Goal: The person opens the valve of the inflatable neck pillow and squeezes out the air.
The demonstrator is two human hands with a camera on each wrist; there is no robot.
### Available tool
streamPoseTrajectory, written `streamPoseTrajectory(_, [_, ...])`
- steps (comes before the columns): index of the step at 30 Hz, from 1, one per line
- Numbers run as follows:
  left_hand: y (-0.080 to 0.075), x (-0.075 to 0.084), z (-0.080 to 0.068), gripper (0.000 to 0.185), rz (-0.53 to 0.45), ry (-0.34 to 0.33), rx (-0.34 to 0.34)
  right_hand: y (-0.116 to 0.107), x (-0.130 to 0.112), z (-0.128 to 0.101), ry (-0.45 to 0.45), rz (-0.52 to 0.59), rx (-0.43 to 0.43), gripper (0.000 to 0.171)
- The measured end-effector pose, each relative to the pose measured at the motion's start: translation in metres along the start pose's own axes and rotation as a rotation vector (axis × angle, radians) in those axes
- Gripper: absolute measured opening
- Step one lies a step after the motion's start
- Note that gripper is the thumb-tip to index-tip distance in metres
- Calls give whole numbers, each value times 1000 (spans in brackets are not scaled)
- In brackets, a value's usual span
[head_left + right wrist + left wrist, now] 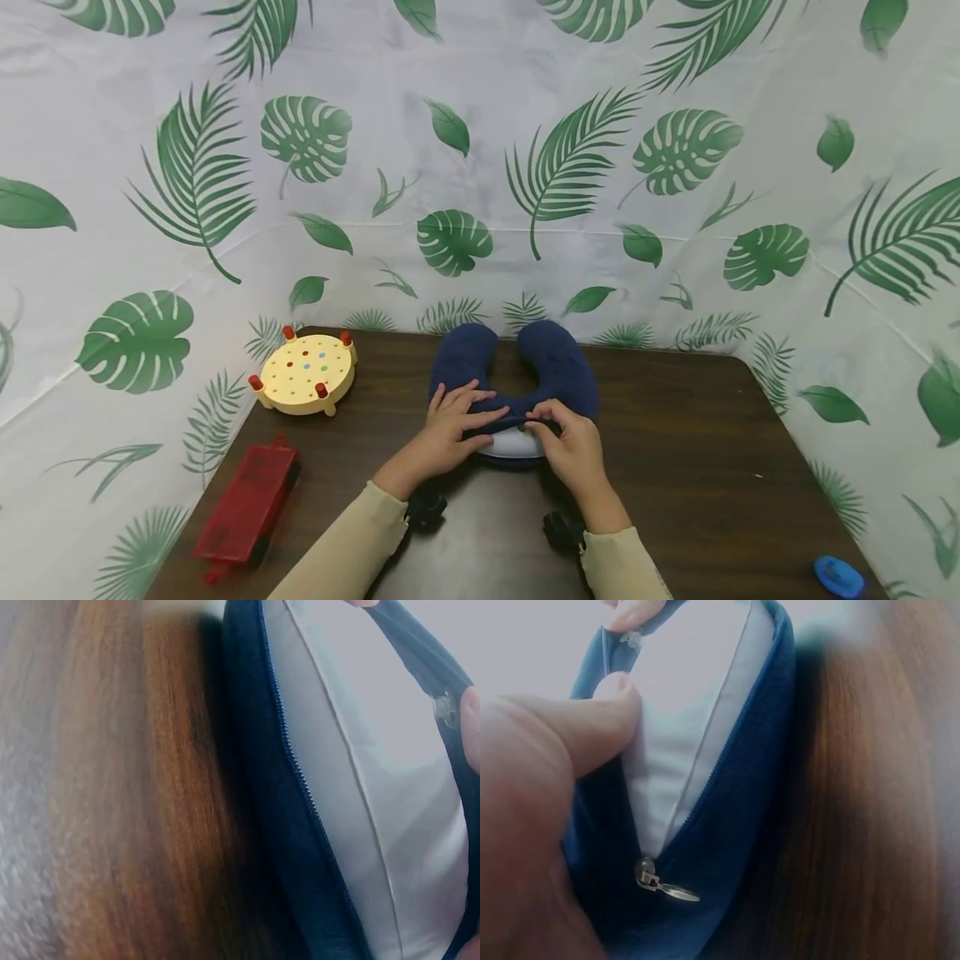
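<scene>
A navy U-shaped neck pillow [558, 358] lies on the table, its cover unzipped along the near curve. White inner filling [694, 697] bulges through the gap. My left hand [450, 429] rests on the pillow's left side, fingers spread over the fabric, its thumb [607, 720] holding the cover's upper edge from below. At the middle of the opening, my right hand [573, 446] pinches that same edge beside a small clear plastic piece [445, 709]. The metal zip pull [667, 885] hangs at one end of the opening. Zip teeth [300, 776] line the lower edge.
A yellow round toy with red pegs [307, 371] stands upper left on the dark wooden table [697, 467]. Below it is a red translucent toy [247, 504]. A small blue object [838, 577] lies at the lower right. Leaf-patterned sheeting [450, 183] hangs behind.
</scene>
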State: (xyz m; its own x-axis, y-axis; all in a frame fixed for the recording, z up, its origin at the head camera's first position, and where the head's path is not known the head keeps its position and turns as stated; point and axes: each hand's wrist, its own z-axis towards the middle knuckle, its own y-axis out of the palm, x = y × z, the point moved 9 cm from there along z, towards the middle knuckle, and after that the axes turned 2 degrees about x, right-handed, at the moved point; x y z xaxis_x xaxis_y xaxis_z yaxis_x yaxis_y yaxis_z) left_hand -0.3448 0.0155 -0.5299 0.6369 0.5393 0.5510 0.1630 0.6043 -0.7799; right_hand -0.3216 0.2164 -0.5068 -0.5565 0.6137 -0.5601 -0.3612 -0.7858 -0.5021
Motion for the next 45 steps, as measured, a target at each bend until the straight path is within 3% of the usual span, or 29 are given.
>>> streamPoseTrajectory(3, [-1,0,1,50,-10,10,10,-4,-1,0,12,-12,34,24])
streamPoseTrajectory(12, [-11,3,0,46,-57,28,50,-9,-15,4,-61,-50,45,29])
streamPoseTrajectory(17, [-12,6,-1,34,-78,67,55,-2,-8,4,-38,116,-50,38])
streamPoseTrajectory(21, [-9,5,-2,36,-89,84,49,10,-4,3,-43,208,-146,32])
streamPoseTrajectory(28, [-2,-4,-1,36,-90,30,24,15,3,1,46,187,-191,26])
streamPoseTrajectory(35, [5,-4,-3,38,-44,1,-39,18,2,-1,0,151,-219,26])
streamPoseTrajectory(45, [6,-1,-4,40,-50,-1,-39,19,1,-5,-17,195,-308,30])
